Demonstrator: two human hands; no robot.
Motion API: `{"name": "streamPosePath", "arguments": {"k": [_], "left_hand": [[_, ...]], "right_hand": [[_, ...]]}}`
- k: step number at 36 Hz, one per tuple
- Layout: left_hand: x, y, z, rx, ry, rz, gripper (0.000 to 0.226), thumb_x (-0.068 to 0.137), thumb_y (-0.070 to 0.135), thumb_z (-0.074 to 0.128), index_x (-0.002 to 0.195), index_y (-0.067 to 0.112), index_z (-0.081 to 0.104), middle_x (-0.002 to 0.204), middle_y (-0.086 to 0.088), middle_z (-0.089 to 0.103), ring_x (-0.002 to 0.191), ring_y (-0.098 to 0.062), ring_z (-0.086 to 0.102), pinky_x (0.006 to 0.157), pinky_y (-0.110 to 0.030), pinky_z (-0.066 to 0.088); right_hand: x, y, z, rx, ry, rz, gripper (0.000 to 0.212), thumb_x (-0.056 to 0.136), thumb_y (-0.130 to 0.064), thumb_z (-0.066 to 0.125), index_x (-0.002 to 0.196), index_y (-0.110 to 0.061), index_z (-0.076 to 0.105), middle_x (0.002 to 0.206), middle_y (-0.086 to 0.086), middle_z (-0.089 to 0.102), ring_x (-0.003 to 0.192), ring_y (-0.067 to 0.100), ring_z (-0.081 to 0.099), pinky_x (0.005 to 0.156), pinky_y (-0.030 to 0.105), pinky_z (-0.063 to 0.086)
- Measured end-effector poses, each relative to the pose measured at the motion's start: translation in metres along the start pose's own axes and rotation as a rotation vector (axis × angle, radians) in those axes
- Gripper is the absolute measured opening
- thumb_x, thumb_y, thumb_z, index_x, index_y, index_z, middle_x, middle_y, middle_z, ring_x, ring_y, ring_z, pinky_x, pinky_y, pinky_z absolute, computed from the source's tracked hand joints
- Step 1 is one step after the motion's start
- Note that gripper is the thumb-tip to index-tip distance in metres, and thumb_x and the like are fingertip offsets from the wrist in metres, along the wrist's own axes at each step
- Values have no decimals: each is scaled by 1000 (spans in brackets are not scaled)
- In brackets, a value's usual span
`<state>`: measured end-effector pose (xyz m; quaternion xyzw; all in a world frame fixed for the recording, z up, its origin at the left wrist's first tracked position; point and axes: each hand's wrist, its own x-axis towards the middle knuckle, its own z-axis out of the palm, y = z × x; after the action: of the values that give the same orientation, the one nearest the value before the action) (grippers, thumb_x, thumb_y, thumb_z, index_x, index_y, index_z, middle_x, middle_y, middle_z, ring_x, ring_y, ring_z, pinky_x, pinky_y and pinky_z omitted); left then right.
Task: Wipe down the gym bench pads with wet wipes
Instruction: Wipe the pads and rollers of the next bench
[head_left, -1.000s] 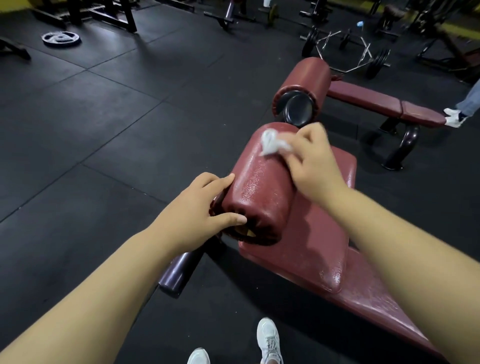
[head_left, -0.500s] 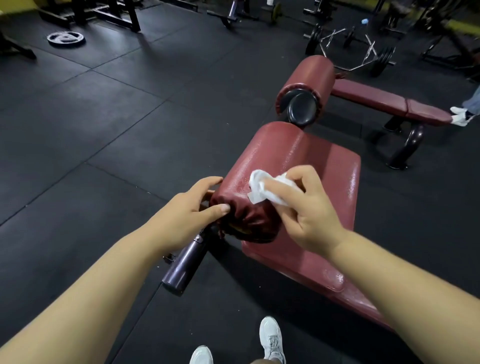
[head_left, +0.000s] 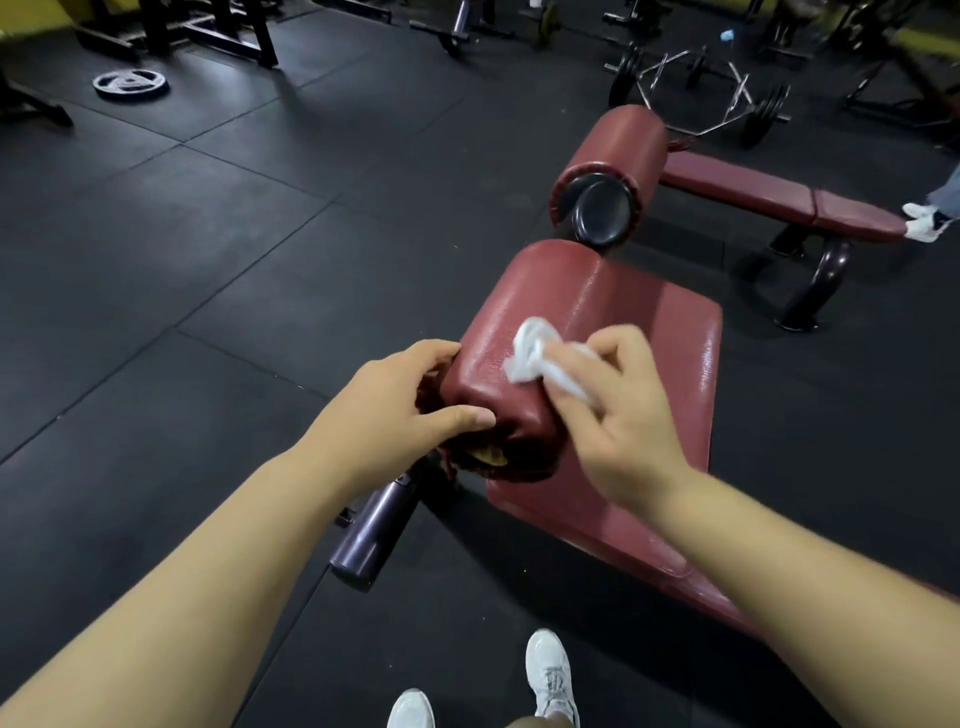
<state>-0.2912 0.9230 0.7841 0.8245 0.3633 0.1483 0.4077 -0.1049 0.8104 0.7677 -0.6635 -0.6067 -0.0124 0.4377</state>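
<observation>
The right hand (head_left: 623, 415) pinches a bunched wet wipe (head_left: 535, 358) in its fingertips and presses it onto the top of the near roller pad (head_left: 545, 301), close to the roller's near end. The left hand (head_left: 410, 410) grips that end at nine o'clock from the wipe, thumb laid across the gathered end cap, bracing the roller.

I'd put the job somewhere in the middle of this first bench. The roller's top has a sheen, which may be damp from wiping, though glossy vinyl under these lights would look the same. The flat back pad (head_left: 680, 395) at three o'clock of the roller looks yet to be done, and so does the whole second bench at one o'clock, both its roller (head_left: 623, 150) and its long seat pad (head_left: 769, 192).

The roller's left side drops straight to bare rubber floor (head_left: 208, 260), with open room from seven through eleven o'clock. The dark steel frame tube (head_left: 374, 535) juts out below the left hand. Another person's shoe (head_left: 924, 221) stands by the far end of the second bench, and a trap bar (head_left: 696, 88) lies just beyond its roller.
</observation>
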Motion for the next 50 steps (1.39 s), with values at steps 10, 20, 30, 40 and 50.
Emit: {"name": "streamPosePath", "arguments": {"k": [10,20,30,40,50], "left_hand": [[-2,-23,8,-242,-41,-157,52,63,70,60,108,43,60,102,18,68,99,-5,64,93,-40,50],[-12,0,1,112,75,172,40,91,36,55,131,29,50,127,17,45,120,-4,43,102,-26,37],[-7,18,3,319,150,155,70,63,66,67,123,34,51,122,19,50,110,-6,50,88,-23,41],[-9,0,3,-1,60,-52,40,80,48,66,116,34,55,115,20,62,104,1,58,87,-22,46],[-12,-14,9,-17,37,-93,21,91,41,53,109,32,58,98,19,62,90,4,58,75,-15,44]], "right_hand": [[61,31,0,-182,27,-6,22,91,-17,58,107,-21,73,89,2,36,79,10,40,80,18,39],[33,3,-4,-19,-23,136,28,96,-25,46,116,-29,64,93,-18,31,91,-3,37,89,7,33],[-2,11,-4,-42,-14,-134,34,90,-9,53,123,-7,60,99,7,42,92,4,43,91,11,36],[70,45,-2,-46,150,367,24,97,-26,47,101,-17,69,93,-3,38,78,1,45,83,27,49],[-5,-4,-2,0,-34,-40,29,94,-17,51,117,-13,66,105,7,40,98,4,43,93,15,38]]}}
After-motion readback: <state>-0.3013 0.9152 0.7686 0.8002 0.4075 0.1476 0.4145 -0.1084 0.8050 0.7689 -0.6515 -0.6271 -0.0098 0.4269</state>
